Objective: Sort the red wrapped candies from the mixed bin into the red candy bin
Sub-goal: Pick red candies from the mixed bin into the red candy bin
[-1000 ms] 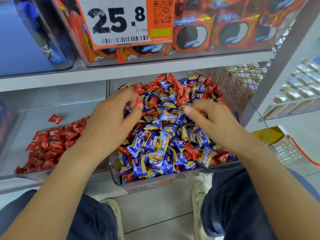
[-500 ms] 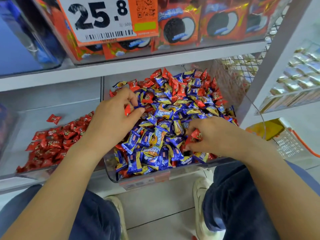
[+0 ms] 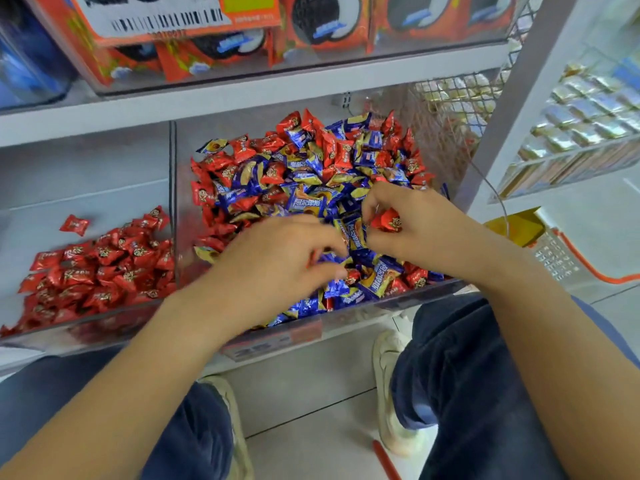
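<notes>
The clear mixed bin [image 3: 360,315] holds a heap of blue-and-yellow candies [image 3: 308,202] mixed with red wrapped candies [image 3: 343,152]. To its left, the red candy bin [image 3: 86,174] holds a pile of red candies [image 3: 104,268]. My right hand [image 3: 426,226] hovers over the right part of the mixed heap and pinches one red candy [image 3: 389,221] in its fingertips. My left hand [image 3: 277,268], blurred, is low over the front middle of the heap. Its fingers are curled, and a sliver of red wrapper shows under them.
A shelf above carries orange cookie packs [image 3: 322,26] and a price label [image 3: 166,19]. Wire mesh [image 3: 446,116] closes the right side by a grey post [image 3: 512,109]. A basket with an orange rim [image 3: 585,261] is at the right. My knees, shoes and a red stick [image 3: 386,460] are below.
My right hand has lifted from the front right of the heap with a red candy pinched in it. My left hand has moved right and down toward the front middle. The view has tilted downward.
</notes>
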`<action>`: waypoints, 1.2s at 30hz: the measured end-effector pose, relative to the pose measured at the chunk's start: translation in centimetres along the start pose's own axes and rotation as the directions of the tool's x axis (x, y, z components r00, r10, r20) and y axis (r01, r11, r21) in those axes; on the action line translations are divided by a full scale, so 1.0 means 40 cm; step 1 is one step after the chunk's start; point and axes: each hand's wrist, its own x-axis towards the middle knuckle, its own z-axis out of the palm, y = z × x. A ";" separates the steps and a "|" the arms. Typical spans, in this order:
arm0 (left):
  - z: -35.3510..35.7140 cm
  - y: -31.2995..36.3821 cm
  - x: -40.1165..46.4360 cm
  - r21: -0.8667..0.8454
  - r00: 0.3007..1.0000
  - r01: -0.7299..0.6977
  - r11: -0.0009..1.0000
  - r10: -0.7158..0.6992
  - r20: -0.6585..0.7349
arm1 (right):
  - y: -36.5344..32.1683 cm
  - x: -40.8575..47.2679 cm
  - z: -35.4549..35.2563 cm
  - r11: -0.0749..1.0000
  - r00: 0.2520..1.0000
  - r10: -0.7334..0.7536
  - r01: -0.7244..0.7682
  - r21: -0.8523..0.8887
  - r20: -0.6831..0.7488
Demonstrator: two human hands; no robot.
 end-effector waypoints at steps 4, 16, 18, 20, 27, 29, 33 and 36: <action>0.066 0.037 0.023 0.226 0.990 0.004 0.974 -0.036 0.137 | 0.017 -0.001 -0.009 0.983 0.997 0.060 -0.067 -0.172 -0.047; 0.075 0.000 0.036 0.301 0.999 -0.012 0.954 0.022 -0.031 | 0.028 -0.073 -0.136 0.946 0.940 0.207 -0.121 -0.301 0.271; 0.070 0.006 0.036 0.222 0.981 -0.027 0.975 0.068 -0.181 | 0.033 -0.075 -0.122 0.905 0.941 0.224 -0.103 -0.413 0.255; 0.063 0.011 0.038 0.129 0.950 -0.011 0.992 0.050 -0.308 | 0.040 -0.078 -0.092 0.861 0.941 0.244 -0.099 -0.498 0.234; 0.084 0.022 0.050 -0.058 0.964 0.011 0.998 -0.026 -0.263 | 0.055 -0.071 -0.035 0.831 0.965 0.220 -0.109 -0.545 0.143; 0.092 0.027 0.056 -0.135 0.978 0.010 0.991 -0.039 -0.207 | 0.063 -0.063 -0.024 0.836 0.976 0.184 -0.091 -0.541 0.120; 0.090 0.051 0.073 -0.201 0.994 0.042 0.979 -0.061 -0.086 | 0.087 -0.070 -0.018 0.893 0.991 0.123 -0.092 -0.442 0.043; 0.102 0.088 0.101 -0.012 0.999 0.020 1.000 -0.019 0.045 | 0.108 -0.080 -0.026 0.933 0.994 0.081 -0.100 -0.346 -0.068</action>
